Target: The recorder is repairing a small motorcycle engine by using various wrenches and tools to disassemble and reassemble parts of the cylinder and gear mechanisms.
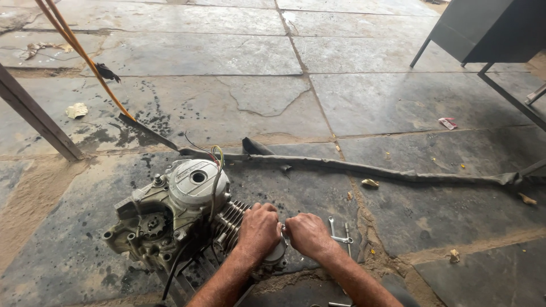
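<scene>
Our left hand (259,227) and right hand (307,234) clasp the cylinder head end of the motorcycle engine (176,219); heavy, rigid, oily metal, we judge, best gripped by its finned cylinder (230,219).

A floor of large grey stone slabs (364,96), stained with oil and streaked with sand, is seen under everything. An engine (170,216) is set on it at the left hand (259,230). Wrenches (340,232) lie just right of the right hand (310,234). Beyond both hands, a long dusty strip (369,169) is stretched across the slabs.
</scene>
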